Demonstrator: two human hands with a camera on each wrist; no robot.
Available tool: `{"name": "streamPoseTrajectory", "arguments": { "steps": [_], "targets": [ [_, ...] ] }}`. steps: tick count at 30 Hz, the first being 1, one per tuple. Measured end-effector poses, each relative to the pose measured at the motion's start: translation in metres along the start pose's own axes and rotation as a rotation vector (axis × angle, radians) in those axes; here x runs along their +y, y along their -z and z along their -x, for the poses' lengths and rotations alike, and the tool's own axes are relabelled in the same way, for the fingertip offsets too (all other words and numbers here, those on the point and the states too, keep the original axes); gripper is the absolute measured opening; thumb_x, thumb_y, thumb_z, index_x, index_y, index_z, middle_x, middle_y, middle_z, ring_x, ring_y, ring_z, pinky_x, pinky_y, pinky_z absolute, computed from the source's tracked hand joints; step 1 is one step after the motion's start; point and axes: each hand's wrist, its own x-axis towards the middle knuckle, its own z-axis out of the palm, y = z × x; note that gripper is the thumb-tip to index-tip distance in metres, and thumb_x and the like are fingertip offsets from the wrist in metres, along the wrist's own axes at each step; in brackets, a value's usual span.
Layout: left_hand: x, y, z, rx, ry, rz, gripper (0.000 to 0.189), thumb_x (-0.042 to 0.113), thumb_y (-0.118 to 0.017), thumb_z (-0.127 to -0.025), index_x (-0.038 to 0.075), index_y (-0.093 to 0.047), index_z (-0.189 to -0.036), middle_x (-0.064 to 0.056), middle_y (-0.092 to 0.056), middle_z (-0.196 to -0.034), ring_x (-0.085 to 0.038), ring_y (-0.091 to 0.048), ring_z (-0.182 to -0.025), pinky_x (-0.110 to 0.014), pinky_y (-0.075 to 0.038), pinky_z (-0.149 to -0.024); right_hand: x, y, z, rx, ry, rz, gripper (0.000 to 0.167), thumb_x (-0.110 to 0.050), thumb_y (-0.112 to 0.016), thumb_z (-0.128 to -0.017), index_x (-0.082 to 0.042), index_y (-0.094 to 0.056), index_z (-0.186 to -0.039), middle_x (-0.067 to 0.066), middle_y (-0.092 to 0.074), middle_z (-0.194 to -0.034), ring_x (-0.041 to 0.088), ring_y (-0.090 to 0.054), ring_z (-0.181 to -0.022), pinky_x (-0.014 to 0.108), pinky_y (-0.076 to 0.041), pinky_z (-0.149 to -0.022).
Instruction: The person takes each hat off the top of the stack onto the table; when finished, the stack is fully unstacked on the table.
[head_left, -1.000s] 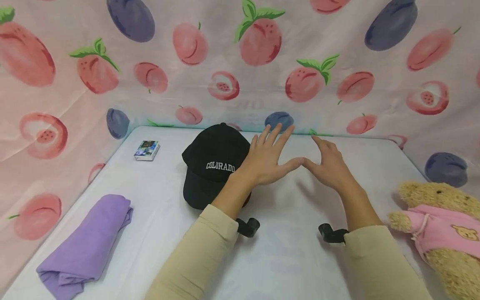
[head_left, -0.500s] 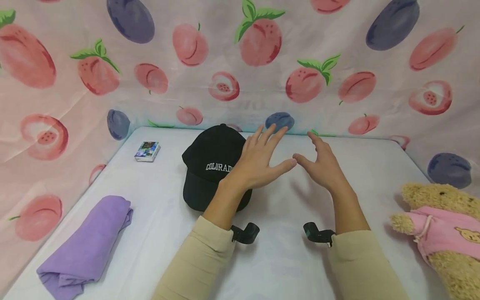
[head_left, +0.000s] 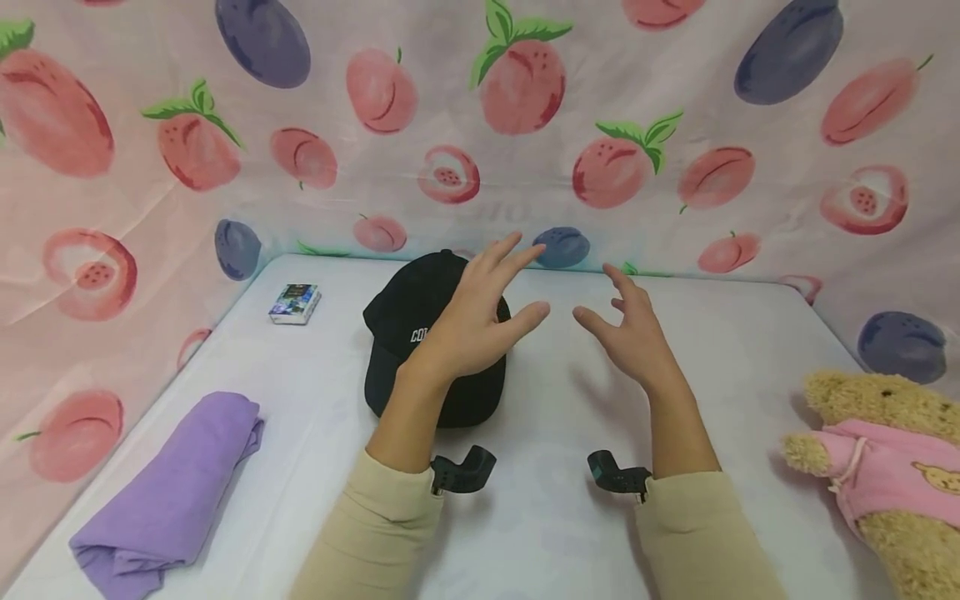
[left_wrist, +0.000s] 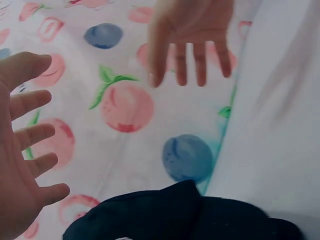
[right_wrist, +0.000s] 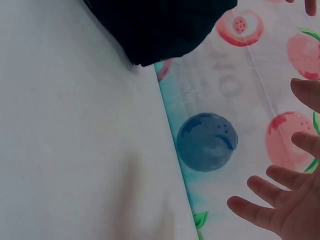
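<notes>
Both left hand [head_left: 474, 325] and right hand [head_left: 633, 335] hovered spread around the centre of head view, the cap [head_left: 405, 304] behind the left: seemingly a no-contact step. Left wrist view showed the cap at bottom, right wrist at top; gripping would call for lowering.

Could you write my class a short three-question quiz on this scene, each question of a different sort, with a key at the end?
1. True or false: in the head view, the left hand partly hides the black cap.

2. Fill in the missing word: the small box lies farther from the camera than the folded purple ____.

3. What does the right hand hold?
A. The black cap
B. The small box
C. Nothing

Key: 1. True. 2. Cloth. 3. C.
</notes>
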Motion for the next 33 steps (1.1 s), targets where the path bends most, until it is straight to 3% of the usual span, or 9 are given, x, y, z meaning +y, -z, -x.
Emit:
{"name": "streamPoseTrajectory", "arguments": {
  "steps": [9, 14, 20, 26, 33],
  "targets": [
    [-0.007, 0.025, 0.013, 0.160, -0.003, 0.062, 0.061, 0.033, -0.063, -0.101, 0.022, -0.044, -0.158, 0.000, -0.025, -0.171, -0.021, -0.018, -0.158, -0.061, -0.025, -0.124, -0.010, -0.012, -0.007, 0.006, 0.050, -0.060, 0.085, -0.047, -0.065, -0.099, -0.026, -0.018, -0.167, 0.014, -0.018, -0.171, 0.041, -0.031, -0.154, 0.068, -0.034, -0.116],
    [-0.011, 0.038, 0.020, 0.225, 0.011, 0.085, 0.062, 0.034, -0.063, -0.100, 0.022, -0.044, -0.158, 0.002, -0.025, -0.171, -0.017, -0.019, -0.159, -0.060, -0.022, -0.125, -0.016, -0.013, -0.011, -0.008, 0.085, -0.107, 0.084, -0.043, -0.066, -0.099, -0.026, -0.019, -0.167, 0.011, -0.017, -0.172, 0.038, -0.031, -0.155, 0.065, -0.036, -0.117],
    [-0.020, 0.054, 0.031, 0.239, 0.064, 0.118, 0.064, 0.034, -0.064, -0.100, 0.026, -0.041, -0.160, 0.004, -0.025, -0.170, -0.015, -0.019, -0.158, -0.059, -0.020, -0.126, -0.024, -0.020, -0.015, -0.036, 0.099, -0.155, 0.083, -0.041, -0.067, -0.099, -0.026, -0.021, -0.166, 0.006, -0.019, -0.172, 0.036, -0.033, -0.154, 0.063, -0.039, -0.116],
    [-0.034, 0.070, 0.043, 0.243, 0.110, 0.135, 0.064, 0.029, -0.064, -0.101, 0.024, -0.039, -0.160, 0.004, -0.035, -0.166, -0.013, -0.027, -0.154, -0.054, -0.028, -0.124, -0.028, -0.029, -0.016, -0.063, 0.080, -0.181, 0.081, -0.041, -0.068, -0.098, -0.029, -0.024, -0.165, 0.008, -0.024, -0.171, 0.035, -0.036, -0.153, 0.063, -0.039, -0.115],
    [-0.044, 0.083, 0.050, 0.199, 0.181, 0.183, 0.063, 0.025, -0.062, -0.103, 0.024, -0.037, -0.161, 0.000, -0.036, -0.166, -0.024, -0.030, -0.155, -0.058, -0.028, -0.123, -0.029, -0.035, -0.015, -0.098, 0.070, -0.204, 0.078, -0.038, -0.069, -0.098, -0.036, -0.026, -0.164, 0.006, -0.028, -0.170, 0.034, -0.038, -0.152, 0.064, -0.040, -0.114]
  ]
}}
